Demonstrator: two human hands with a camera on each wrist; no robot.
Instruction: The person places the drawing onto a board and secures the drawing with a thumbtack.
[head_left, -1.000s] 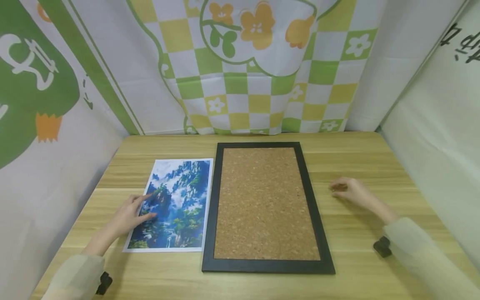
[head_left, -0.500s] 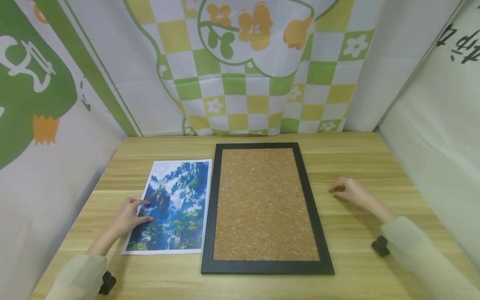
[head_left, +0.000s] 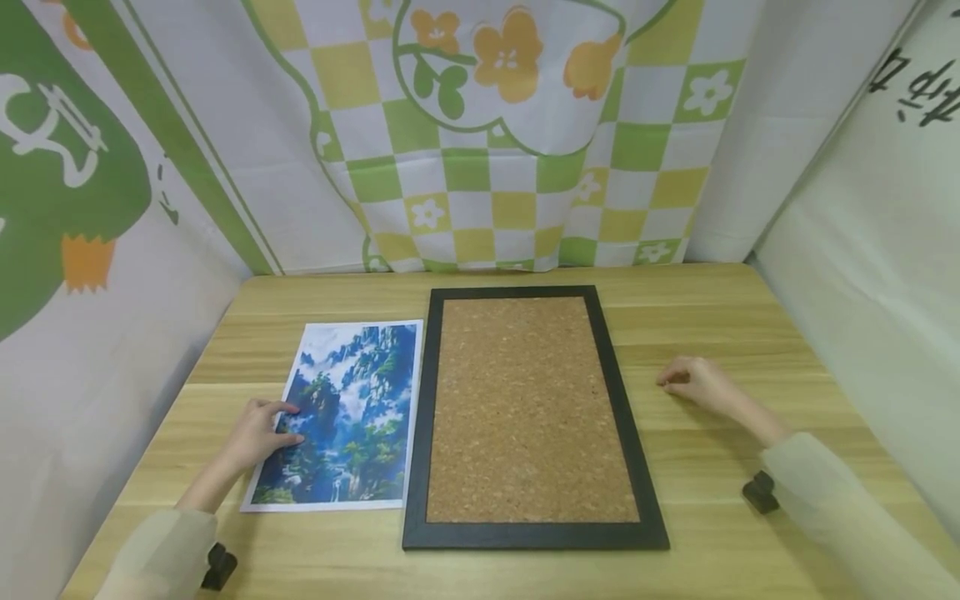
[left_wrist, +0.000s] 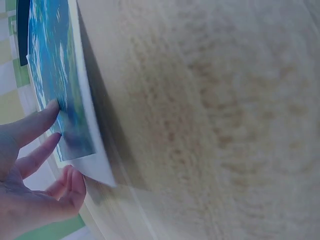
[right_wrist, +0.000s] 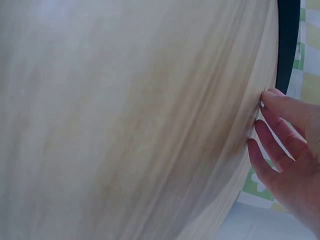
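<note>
- Resting on the left side of the landscape print, the left hand has its thumb and forefinger spread apart.
- To that grip's right extends most of the print.
- Farther right, between both hands, lies the black-framed cork board.
- Beyond it, the right hand pinches, fingertips together, a speck too small to identify.
</note>
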